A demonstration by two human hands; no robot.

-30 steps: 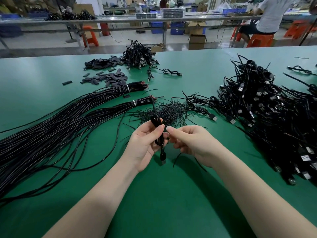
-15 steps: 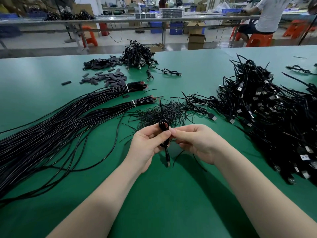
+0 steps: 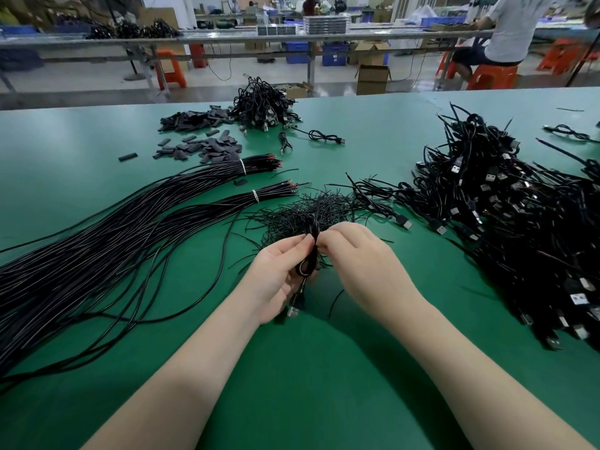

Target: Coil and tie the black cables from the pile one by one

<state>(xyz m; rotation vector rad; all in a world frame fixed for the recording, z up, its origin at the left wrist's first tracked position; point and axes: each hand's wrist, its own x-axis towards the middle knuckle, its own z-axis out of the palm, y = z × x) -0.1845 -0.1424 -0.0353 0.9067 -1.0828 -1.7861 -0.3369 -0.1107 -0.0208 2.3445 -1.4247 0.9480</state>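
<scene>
A small coiled black cable point(image 3: 310, 258) stands upright between my two hands above the green table point(image 3: 308, 378). My left hand point(image 3: 279, 274) grips the coil's lower part, and a USB plug point(image 3: 293, 308) hangs below the palm. My right hand point(image 3: 360, 258) pinches the coil's middle from the right; a thin tie there is too small to make out. Just behind the hands lies a heap of thin black tie wires point(image 3: 305, 212). A big pile of black USB cables point(image 3: 519, 216) fills the right side.
Long banded bundles of black wire point(image 3: 113, 235) spread across the left. At the back lie black sleeve pieces point(image 3: 201, 144), a smaller heap of coiled cables point(image 3: 264, 105) and single coiled cables point(image 3: 324, 136). A person sits on an orange stool point(image 3: 493, 74) at the far right.
Both hands have lifted slightly away from me with the coil. The coil has turned between the fingers, and the right hand's fingertips have closed in on its middle.
</scene>
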